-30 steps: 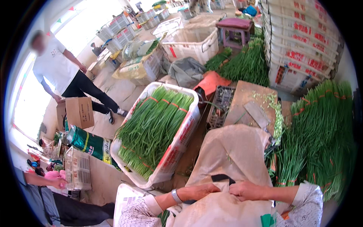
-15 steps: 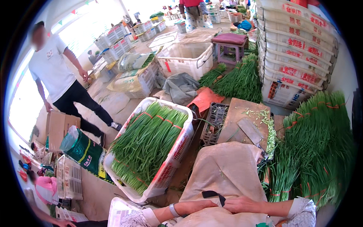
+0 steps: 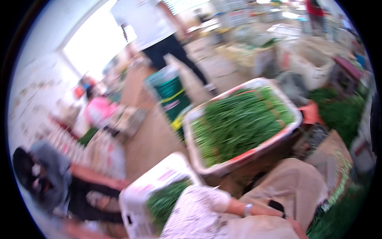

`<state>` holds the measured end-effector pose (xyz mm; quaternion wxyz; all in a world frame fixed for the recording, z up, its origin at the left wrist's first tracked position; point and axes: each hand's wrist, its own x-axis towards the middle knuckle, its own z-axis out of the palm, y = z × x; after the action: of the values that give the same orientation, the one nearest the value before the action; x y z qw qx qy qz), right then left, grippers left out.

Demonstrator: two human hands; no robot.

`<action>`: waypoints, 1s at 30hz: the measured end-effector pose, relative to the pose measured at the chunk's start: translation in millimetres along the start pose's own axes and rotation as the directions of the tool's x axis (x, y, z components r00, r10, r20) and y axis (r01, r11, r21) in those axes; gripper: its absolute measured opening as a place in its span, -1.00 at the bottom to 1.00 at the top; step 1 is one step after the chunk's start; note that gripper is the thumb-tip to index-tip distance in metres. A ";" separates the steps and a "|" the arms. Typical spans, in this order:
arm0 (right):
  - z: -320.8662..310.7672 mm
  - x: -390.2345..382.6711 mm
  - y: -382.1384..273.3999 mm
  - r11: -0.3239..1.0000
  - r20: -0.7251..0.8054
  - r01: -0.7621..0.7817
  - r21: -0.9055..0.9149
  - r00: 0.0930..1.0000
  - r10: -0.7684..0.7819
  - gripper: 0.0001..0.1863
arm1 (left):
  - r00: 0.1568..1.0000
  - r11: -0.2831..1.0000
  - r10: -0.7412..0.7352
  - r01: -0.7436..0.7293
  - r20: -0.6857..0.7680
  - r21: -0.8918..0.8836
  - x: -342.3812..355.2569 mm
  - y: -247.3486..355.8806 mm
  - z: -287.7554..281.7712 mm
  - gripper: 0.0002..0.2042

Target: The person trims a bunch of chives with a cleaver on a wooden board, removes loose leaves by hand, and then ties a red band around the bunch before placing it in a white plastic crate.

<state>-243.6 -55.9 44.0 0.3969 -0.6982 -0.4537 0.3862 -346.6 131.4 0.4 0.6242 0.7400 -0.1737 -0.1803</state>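
Motion blurs the view. My left hand (image 3: 266,211), with a watch on its wrist, rests at my lap on the beige apron (image 3: 292,185), close to a black strap (image 3: 276,206). Only part of my right hand (image 3: 295,228) shows, beside it at the lower edge. The fingers of both hands are smeared or hidden. Beyond my lap stands a white plastic crate (image 3: 193,150) packed with long green chives (image 3: 238,121) in banded bundles. By my left elbow, a second white crate (image 3: 133,195) holds more chives (image 3: 167,201).
A cutting board (image 3: 335,153) with green trimmings lies to my right. Chives (image 3: 338,115) are heaped behind it. A person in grey (image 3: 53,167) sits at left, another in pink (image 3: 99,111) farther off. Someone in a white shirt (image 3: 145,24) stands beyond a green sack (image 3: 173,97).
My view has swung left, so the scene has shifted right. The second crate and the person in grey show more fully. My hands stay at my lap.
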 end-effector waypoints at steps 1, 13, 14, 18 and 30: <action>4.9 6.2 1.2 0.999 -0.041 -0.036 0.013 0.998 0.037 -0.80 | 0.999 1.000 0.007 -0.007 -0.037 0.019 0.4 -4.1 2.5 -0.64; 13.0 14.0 22.9 0.982 -0.117 -0.146 0.118 0.980 0.160 -0.82 | 0.968 0.994 0.106 -0.095 -0.227 0.060 7.5 -7.7 7.9 -0.61; 12.3 12.0 25.5 0.980 -0.125 -0.156 0.126 0.977 0.172 -0.82 | 0.966 0.993 0.114 -0.104 -0.231 0.055 10.2 -8.5 7.2 -0.60; 9.4 6.3 34.0 0.967 -0.146 -0.193 0.167 0.965 0.218 -0.82 | 0.953 0.988 0.157 -0.150 -0.257 0.048 19.4 -11.2 5.9 -0.57; 2.7 -4.6 53.9 0.937 -0.212 -0.225 0.269 0.935 0.285 -0.83 | 0.978 0.985 0.127 -0.145 -0.167 -0.098 10.1 0.2 -13.0 -0.58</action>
<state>-229.8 -74.4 -5.0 0.4780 -0.7408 -0.2556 0.3967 -331.5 137.7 2.1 0.6866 0.7033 -0.1631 -0.0863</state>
